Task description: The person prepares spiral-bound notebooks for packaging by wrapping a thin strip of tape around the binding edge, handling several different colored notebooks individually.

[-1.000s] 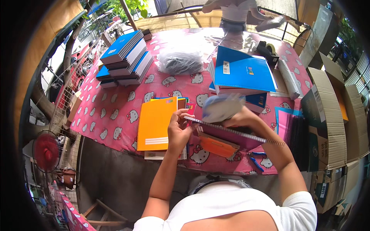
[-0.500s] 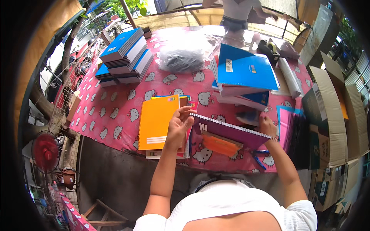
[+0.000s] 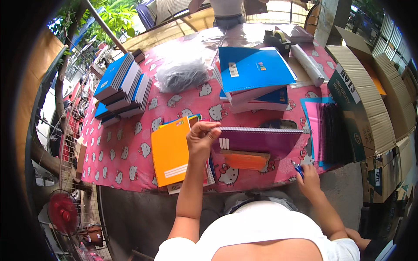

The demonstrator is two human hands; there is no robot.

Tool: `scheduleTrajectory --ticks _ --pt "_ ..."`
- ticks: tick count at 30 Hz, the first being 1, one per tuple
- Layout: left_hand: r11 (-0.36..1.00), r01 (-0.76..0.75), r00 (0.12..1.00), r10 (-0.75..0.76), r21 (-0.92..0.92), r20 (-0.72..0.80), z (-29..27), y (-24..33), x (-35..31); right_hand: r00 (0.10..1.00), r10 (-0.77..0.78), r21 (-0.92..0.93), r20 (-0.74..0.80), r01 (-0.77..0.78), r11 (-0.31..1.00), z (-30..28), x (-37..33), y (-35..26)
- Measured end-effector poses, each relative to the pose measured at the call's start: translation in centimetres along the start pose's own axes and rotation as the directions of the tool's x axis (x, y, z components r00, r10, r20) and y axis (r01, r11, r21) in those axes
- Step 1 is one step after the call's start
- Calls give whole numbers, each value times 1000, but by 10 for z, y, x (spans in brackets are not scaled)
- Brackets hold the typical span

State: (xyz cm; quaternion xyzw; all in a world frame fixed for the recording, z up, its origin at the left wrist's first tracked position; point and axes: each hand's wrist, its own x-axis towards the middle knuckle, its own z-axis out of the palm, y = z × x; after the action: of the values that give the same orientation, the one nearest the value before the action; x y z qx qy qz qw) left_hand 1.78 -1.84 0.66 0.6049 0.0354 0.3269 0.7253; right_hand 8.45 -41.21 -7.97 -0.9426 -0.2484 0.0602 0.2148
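Note:
My left hand (image 3: pixel 202 140) pinches the left end of a purple spiral notebook (image 3: pixel 263 142), holding it up on edge with its white coil at the top. My right hand (image 3: pixel 310 180), lower and to the right, is closed around small blue-handled pliers (image 3: pixel 298 169), apart from the notebook. In front of the purple cover is an orange block with a brown edge (image 3: pixel 244 162). Left of my left hand lies a pile of notebooks topped by a yellow one (image 3: pixel 170 150). A dark oval object behind the coil is partly hidden.
Stacks of blue notebooks (image 3: pixel 114 82) and more blue ones (image 3: pixel 257 69) stand farther back, with a plastic bag (image 3: pixel 183 74) between. At right are pink and black spiral notebooks (image 3: pixel 320 130) and an open cardboard box (image 3: pixel 361 104). Another person's arm (image 3: pixel 355 238) is near my right elbow.
My right hand has left the notebook's right end, moved nearer to me and taken up the blue-handled pliers. The notebook now lies more level, still in my left hand. The view has shifted.

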Motion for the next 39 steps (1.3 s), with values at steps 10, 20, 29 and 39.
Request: scheduleTrajectory --ticks 10,20,29,39 --pt "819 -497 864 437 287 249 104 46 -23 851 -318 182 -417 422 888 -113 14 -183" --pt "760 -608 782 524 231 337 97 44 -26 859 -314 915 404 -383 126 -115 19 -161" --pt "815 -550 824 565 185 -39 53 97 0 997 69 785 45 -78 615 -18 -9 -103" --pt "73 -693 406 862 717 304 -42 217 46 861 -419 -88 -288 412 907 1 55 -164"
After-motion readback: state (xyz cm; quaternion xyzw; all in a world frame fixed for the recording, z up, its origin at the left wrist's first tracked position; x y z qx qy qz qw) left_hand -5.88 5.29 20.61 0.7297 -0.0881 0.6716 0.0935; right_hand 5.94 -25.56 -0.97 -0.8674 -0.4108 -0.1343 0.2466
